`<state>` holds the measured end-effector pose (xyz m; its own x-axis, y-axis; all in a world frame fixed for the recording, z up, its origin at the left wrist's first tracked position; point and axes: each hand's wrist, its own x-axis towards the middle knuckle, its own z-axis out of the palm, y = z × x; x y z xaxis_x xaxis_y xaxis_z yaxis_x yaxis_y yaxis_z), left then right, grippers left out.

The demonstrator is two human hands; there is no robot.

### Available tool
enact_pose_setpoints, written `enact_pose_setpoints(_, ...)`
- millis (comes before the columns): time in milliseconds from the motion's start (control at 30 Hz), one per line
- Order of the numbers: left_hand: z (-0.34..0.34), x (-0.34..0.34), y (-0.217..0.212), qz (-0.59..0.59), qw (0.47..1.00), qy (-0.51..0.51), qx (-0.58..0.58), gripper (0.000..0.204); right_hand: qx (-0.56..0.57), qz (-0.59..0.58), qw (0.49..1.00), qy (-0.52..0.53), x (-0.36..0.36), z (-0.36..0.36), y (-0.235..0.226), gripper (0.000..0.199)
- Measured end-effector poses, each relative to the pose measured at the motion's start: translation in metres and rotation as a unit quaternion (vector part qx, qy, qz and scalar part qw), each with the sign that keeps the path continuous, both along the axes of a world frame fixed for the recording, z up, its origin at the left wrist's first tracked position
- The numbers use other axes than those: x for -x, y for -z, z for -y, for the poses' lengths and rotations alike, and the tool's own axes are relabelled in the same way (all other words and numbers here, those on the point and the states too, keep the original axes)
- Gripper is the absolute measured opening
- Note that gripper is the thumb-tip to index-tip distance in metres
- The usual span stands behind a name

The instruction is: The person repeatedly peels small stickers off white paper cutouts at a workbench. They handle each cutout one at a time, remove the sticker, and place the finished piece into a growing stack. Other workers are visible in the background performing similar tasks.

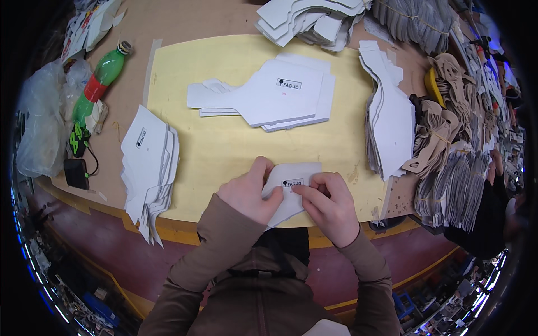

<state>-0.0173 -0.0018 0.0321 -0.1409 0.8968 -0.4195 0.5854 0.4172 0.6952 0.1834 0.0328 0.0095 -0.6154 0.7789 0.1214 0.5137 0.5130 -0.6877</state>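
A white cut piece (288, 210), like a flat shoe-upper panel, lies at the near edge of the yellow board between my hands. It bears a small dark-framed label (292, 183). My left hand (252, 193) grips the left side of the piece, thumb on top. My right hand (330, 204) is closed at its right side, fingertips touching the lower edge of the label; whether something small is pinched there is hidden. Beyond them sits a fanned stack of white panels (286, 101), the top one labelled the same way.
More white panels are stacked at left (147, 154) and right (389, 123) of the yellow board (218, 151). A green bottle (109, 66), a black device (76, 173) and plastic bags (42, 123) lie far left. Tan pieces (437, 134) and grey bundles (448, 190) crowd the right; another person's arm (493, 185) shows there.
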Motion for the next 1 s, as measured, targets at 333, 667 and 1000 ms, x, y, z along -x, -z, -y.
enact_pose_setpoints(333, 0.016, -0.010, 0.001, -0.086, 0.986, -0.004, -0.141, 0.044, -0.097, 0.077, 0.992, 0.024, -0.002, 0.014, -0.002, 0.036)
enact_pose_setpoints(667, 0.023, -0.010, 0.011, -0.181, 0.948, 0.047, -0.258, 0.027, -0.078, 0.109, 0.990, 0.032, -0.005, 0.019, -0.001, 0.035)
enact_pose_setpoints(1000, 0.057, -0.010, 0.016, -0.298, 0.915, 0.168, -0.213, 0.035, -0.086, 0.113, 0.990, 0.021, -0.007, 0.020, 0.001, 0.035)
